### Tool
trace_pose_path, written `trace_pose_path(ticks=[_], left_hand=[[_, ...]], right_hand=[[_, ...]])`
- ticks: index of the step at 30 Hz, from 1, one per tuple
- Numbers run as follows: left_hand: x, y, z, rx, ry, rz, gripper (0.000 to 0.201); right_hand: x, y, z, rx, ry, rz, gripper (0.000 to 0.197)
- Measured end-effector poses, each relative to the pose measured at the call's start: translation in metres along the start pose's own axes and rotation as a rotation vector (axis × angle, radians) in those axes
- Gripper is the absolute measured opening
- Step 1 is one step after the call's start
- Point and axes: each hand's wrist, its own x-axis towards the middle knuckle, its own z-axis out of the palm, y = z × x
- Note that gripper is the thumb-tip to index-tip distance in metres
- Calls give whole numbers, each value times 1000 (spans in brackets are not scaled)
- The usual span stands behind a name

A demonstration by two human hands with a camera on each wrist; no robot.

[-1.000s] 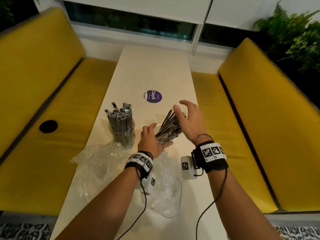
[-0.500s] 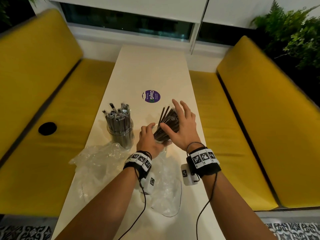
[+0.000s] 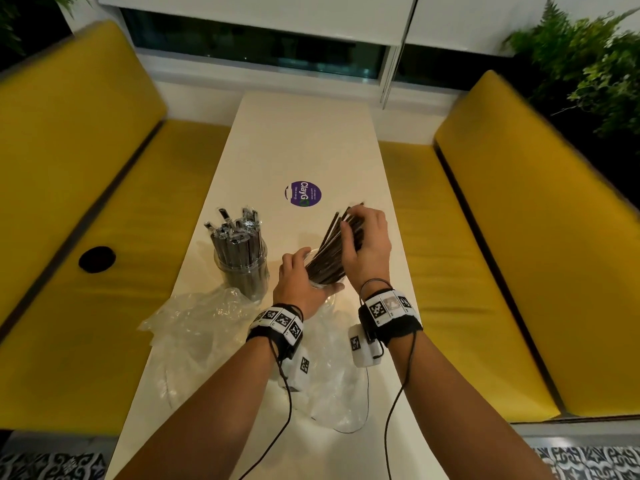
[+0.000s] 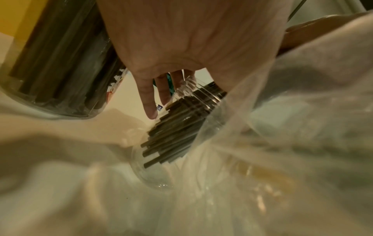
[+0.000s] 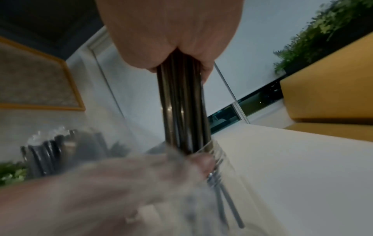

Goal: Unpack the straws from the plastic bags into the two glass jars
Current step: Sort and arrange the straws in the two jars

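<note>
A tilted glass jar (image 3: 320, 284) stands near the middle of the white table (image 3: 311, 140), and my left hand (image 3: 298, 271) grips it round its side. A bundle of thin dark straws (image 3: 329, 251) leans out of it toward the far right. My right hand (image 3: 365, 233) grips the bundle's upper ends. In the right wrist view the straws (image 5: 183, 103) run from my right hand (image 5: 171, 32) down into the jar mouth (image 5: 216, 153). The left wrist view shows the straw ends (image 4: 171, 132) inside the jar (image 4: 161, 175). A second jar (image 3: 242, 268), on the left, is full of wrapped straws.
Crumpled clear plastic bags (image 3: 194, 327) lie on the near table, under and beside my wrists. A purple round sticker (image 3: 304, 195) is beyond the jars. Yellow benches (image 3: 104, 202) flank the narrow table on both sides.
My right hand, open beside the straws a second ago, has moved onto the bundle and now grips its upper ends. The left hand has kept hold of the jar.
</note>
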Motion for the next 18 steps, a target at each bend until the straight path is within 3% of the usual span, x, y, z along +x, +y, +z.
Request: trace_pose_path(ticks=[2, 5, 8, 10, 12, 13, 16, 18], left_hand=[[-1, -1, 0, 4, -1, 4, 111], [-1, 0, 0, 17, -1, 7, 110], [0, 0, 0, 14, 2, -2, 113], [0, -2, 1, 1, 2, 6, 114], [0, -1, 2, -2, -12, 12, 112], [0, -1, 1, -1, -14, 2, 112], [-1, -1, -1, 1, -18, -7, 112], [-1, -1, 0, -3, -16, -4, 111]], right_hand=[[-3, -2, 0, -19, -64, 80, 38], [-8, -1, -3, -231, -197, 112, 66], [3, -7, -11, -202, -64, 28, 73], [13, -8, -8, -179, -80, -23, 76], [18, -2, 0, -159, -191, -39, 65], [18, 1, 7, -123, -223, -48, 51], [19, 9, 10, -40, -41, -39, 11], [17, 9, 3, 9, 82, 30, 13]])
